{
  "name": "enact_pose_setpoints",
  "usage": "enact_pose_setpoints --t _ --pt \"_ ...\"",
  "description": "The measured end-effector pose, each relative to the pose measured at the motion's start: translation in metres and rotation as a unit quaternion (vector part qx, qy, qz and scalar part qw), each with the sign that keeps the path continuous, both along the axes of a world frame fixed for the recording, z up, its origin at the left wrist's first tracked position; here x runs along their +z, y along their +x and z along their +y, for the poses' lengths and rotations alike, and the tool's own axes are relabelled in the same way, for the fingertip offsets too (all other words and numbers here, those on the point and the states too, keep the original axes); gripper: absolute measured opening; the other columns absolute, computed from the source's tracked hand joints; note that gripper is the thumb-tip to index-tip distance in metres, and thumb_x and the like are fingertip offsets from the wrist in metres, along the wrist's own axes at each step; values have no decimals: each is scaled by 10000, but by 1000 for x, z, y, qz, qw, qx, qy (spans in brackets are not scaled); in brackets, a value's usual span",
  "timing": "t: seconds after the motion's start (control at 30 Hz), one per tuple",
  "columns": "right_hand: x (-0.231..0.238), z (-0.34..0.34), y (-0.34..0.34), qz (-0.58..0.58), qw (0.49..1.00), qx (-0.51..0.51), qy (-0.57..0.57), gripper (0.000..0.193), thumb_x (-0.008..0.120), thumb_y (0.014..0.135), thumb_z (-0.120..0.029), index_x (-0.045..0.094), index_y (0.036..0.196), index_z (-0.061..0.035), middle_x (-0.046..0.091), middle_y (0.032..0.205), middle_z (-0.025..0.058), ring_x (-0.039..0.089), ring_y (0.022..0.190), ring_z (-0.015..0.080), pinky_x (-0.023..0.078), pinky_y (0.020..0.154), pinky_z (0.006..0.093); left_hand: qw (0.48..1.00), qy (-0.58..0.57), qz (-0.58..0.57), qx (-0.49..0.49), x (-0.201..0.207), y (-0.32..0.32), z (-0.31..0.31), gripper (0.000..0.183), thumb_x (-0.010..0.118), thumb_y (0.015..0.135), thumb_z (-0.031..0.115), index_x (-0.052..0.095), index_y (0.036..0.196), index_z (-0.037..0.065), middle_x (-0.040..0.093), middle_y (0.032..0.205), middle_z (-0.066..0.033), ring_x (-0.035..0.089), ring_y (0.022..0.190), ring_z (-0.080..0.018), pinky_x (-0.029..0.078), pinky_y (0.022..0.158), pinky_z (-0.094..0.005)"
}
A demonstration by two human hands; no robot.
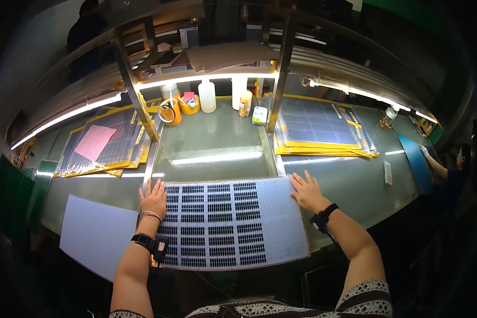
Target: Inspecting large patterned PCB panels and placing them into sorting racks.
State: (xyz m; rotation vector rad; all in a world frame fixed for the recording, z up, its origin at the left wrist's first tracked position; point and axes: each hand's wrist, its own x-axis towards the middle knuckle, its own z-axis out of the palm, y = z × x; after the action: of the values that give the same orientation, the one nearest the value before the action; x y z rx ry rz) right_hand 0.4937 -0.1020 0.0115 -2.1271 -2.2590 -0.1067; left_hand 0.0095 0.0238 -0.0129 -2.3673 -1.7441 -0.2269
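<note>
A flat white panel (281, 222) printed with columns of small black bars lies at the front edge of the bench before me. My left hand (153, 200) rests along its left edge, near the far left corner, with fingers stretched out. At the far right corner my right hand (308, 193) touches the panel with fingers spread. The black bars cover the left and middle of the panel; its right part is plain with fine dots. Left of it lies a blank pale sheet (98, 228). Both wrists wear dark straps with small boxes.
Plastic-covered sheets edged in yellow lie in stacks at left (111, 140) and right (323, 127), a pink cloth (95, 142) on the left one. A white bottle (207, 96), tape rolls (167, 113) and a small jar (245, 104) stand behind. A co-worker (456, 169) handles a blue board (414, 164).
</note>
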Motion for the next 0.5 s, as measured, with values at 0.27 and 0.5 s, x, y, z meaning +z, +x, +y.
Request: enact_pose_setpoints --t 0.27,0.5 --pt "-4 14 -1 -23 1000 5 -1 517 501 864 -319 389 1307 -76 335 1397 80 264 1296 337 257 1019 517 995 -72 -42 57 3 7 -10 519 375 909 373 331 1359 116 247 1453 -13 114 1368 -254 89 1057 -569" --pt "12 -61 -6 31 995 89 36 539 525 837 -305 403 1286 -30 348 1381 112 289 1256 414 267 1005 534 983 -140 -31 113 5 16 -7 640 301 910 473 203 1407 81 137 1489 -33 52 1379 -239 25 1065 -563"
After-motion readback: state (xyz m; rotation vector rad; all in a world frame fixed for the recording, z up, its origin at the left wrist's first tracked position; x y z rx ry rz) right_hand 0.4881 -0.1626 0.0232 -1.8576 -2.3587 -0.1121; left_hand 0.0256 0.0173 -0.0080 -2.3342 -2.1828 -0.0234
